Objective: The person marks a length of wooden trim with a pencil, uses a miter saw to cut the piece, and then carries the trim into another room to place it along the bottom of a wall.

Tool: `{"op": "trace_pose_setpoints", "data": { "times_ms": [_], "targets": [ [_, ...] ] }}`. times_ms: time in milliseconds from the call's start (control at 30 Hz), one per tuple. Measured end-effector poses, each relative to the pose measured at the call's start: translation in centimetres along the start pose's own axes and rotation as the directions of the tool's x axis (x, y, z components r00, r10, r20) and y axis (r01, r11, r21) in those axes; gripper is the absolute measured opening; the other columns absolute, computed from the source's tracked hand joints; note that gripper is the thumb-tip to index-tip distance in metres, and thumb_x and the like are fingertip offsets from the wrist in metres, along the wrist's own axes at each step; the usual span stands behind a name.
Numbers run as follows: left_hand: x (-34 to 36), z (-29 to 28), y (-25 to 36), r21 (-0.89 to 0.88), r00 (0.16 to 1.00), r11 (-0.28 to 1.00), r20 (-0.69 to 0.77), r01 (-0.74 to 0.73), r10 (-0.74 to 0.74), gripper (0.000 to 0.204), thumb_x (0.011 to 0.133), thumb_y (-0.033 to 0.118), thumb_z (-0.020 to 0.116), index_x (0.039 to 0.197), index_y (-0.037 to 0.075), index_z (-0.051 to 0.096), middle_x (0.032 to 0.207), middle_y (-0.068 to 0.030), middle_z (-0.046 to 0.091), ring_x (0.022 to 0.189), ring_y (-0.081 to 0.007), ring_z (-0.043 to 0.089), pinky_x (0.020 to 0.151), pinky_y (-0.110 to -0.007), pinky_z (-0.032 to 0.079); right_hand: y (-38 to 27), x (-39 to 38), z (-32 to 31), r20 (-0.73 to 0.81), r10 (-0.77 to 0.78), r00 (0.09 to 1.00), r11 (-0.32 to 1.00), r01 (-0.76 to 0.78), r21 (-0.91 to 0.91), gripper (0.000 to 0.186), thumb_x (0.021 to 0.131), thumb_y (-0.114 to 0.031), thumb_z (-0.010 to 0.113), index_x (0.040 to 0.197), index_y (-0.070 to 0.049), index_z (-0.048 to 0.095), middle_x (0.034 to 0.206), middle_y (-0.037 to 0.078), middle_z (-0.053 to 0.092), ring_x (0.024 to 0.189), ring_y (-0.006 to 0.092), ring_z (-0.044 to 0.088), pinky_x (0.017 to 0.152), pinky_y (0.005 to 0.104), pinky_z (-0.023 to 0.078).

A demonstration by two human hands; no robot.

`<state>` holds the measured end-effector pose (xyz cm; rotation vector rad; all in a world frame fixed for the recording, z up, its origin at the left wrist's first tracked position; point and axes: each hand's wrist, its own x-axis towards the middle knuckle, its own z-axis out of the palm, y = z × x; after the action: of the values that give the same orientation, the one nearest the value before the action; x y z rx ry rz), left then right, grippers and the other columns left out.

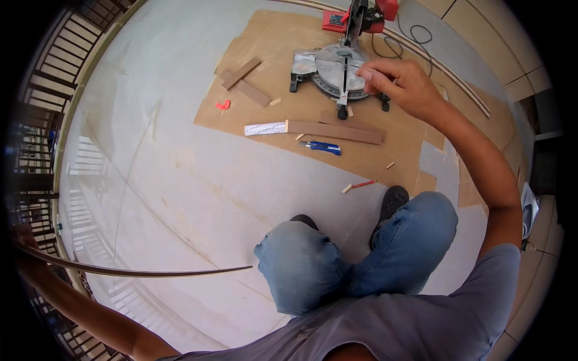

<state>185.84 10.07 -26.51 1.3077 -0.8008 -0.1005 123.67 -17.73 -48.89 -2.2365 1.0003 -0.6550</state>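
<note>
My left hand (24, 240) grips a long, thin dark strip (150, 272) at the far left, dimly seen near the picture's dark rim. The strip runs right toward my left knee. My right hand (388, 81) is raised over the miter saw's round metal table (330, 63), its fingers curled together; what they hold, if anything, I cannot make out. The saw's red and black motor (385, 9) is at the top. Below the saw lie brown boards (334, 129), a white-faced piece (262, 129), a blue utility knife (322, 146) and a red pencil (364, 183).
Cardboard (232, 114) covers the floor under the saw, with crossed offcuts (239, 75) and a small red piece (223, 104) on it. Long strips (457, 84) and a black cord (421, 33) lie at the right. A railing (72, 60) lines the left side. I am squatting.
</note>
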Motion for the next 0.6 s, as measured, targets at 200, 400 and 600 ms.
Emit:
{"op": "trace_pose_setpoints", "data": {
  "times_ms": [200, 400, 600],
  "targets": [
    [-7.7, 5.4, -6.3, 0.3, 0.932, 0.936, 0.249, 0.184, -0.263, 0.03, 0.107, 0.038, 0.06, 0.107, 0.008, 0.06, 0.075, -0.0022, 0.058, 0.066, -0.0102, 0.053, 0.061, -0.022, 0.043, 11.3, 6.3, -13.7, -0.454, 0.204, 0.867, 0.971, -0.24, -0.021, 0.037, 0.101, -0.031, 0.057, 0.097, 0.002, 0.07, 0.081, 0.011, 0.073, 0.073, 0.0211, 0.07, 0.071, 0.0346, 0.057],
    [-16.8, 11.9, -15.0, 0.569, 0.774, 0.759, 0.306, 0.318, -0.554, 0.032, 0.105, 0.038, 0.062, 0.105, 0.006, 0.06, 0.068, -0.0055, 0.063, 0.058, -0.013, 0.061, 0.055, -0.028, 0.051, 22.3, 14.3, -17.4, -0.602, 0.12, 0.79, 0.926, -0.307, -0.218, 0.039, 0.096, -0.033, 0.056, 0.091, 0.003, 0.071, 0.079, 0.019, 0.073, 0.075, 0.0287, 0.072, 0.073, 0.0403, 0.058],
    [-25.2, 14.7, -24.0, 0.769, 0.485, 0.47, 0.24, 0.433, -0.841, 0.036, 0.104, 0.037, 0.064, 0.1, 0.001, 0.063, 0.073, -0.0074, 0.064, 0.063, -0.0166, 0.066, 0.06, -0.032, 0.055, 32.4, 27.4, -18.6, -0.551, 0.196, 0.811, 0.82, -0.444, -0.362, 0.044, 0.093, -0.034, 0.061, 0.101, 0.008, 0.071, 0.097, 0.028, 0.072, 0.083, 0.0395, 0.073, 0.078, 0.0505, 0.059]
  ]
}}
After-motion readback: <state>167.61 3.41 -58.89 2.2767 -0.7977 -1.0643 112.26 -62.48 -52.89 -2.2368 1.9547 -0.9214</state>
